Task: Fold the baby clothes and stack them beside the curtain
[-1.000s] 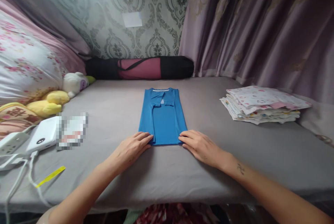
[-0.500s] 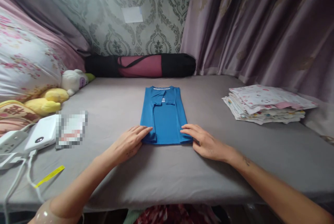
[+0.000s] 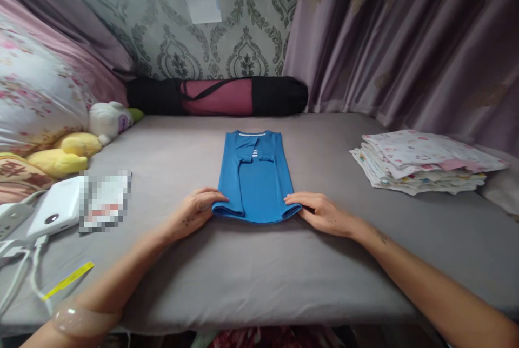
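Observation:
A blue long-sleeved shirt lies on the grey sheet with its sides and sleeves folded inward and its collar at the far end. At the near left corner of the hem, my left hand is closed, pinching the cloth between thumb and fingers. The near right corner is gripped the same way by my right hand. Both corners are lifted slightly, while the middle of the hem sags towards the sheet. My thumbs are partly hidden under the cloth.
A stack of folded printed cloths lies to the right. On the left are a white power bank with cables, a yellow strip and plush toys. A black and maroon roll bag lies along the wall.
Both hands have gone from resting over the hem corners to pinching and raising them. The shirt's near edge has come up a little. The camera view has shifted slightly.

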Demonstrator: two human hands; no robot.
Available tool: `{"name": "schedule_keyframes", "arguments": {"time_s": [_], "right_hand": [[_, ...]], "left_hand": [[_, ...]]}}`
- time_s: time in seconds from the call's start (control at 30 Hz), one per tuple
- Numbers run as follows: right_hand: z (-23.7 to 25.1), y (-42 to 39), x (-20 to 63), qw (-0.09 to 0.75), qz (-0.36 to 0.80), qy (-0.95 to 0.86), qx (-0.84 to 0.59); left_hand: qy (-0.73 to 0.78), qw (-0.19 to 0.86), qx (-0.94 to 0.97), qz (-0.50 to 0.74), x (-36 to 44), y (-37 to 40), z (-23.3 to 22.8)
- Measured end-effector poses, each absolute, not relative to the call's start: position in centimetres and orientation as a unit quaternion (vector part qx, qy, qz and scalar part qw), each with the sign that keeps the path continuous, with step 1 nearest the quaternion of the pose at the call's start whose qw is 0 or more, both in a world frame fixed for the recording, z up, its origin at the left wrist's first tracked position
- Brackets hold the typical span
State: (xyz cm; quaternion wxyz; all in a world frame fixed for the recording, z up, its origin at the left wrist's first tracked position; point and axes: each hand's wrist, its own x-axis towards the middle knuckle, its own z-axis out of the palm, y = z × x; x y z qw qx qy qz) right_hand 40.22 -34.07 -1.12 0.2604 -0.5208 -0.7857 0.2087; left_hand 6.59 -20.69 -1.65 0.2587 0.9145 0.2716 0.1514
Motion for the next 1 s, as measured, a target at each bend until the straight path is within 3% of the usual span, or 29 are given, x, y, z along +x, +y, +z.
{"name": "schedule_keyframes", "arguments": {"time_s": [0.2,0.37,0.6,1.0], "right_hand": [[-0.6,-32.3,40.4,0.299,0.286,-0.699,-0.584],[-1.8,-29.7,40.3,0.306,0.228,-0.627,-0.679],[-2.6,-28.4,39.5,0.245,0.141,-0.601,-0.747],[-3.2,-28.7,39.6,0.192,0.082,-0.644,-0.736]], "left_hand": [[0.39,0.389,0.81,0.2,8.1,-20.3,-0.5],[0.458,0.467,0.728,0.207,10.0,-19.2,-0.8],[0.548,0.305,0.754,0.194,11.9,-18.6,-1.2],[0.563,0.256,0.761,0.196,11.8,-18.7,-1.9]]}}
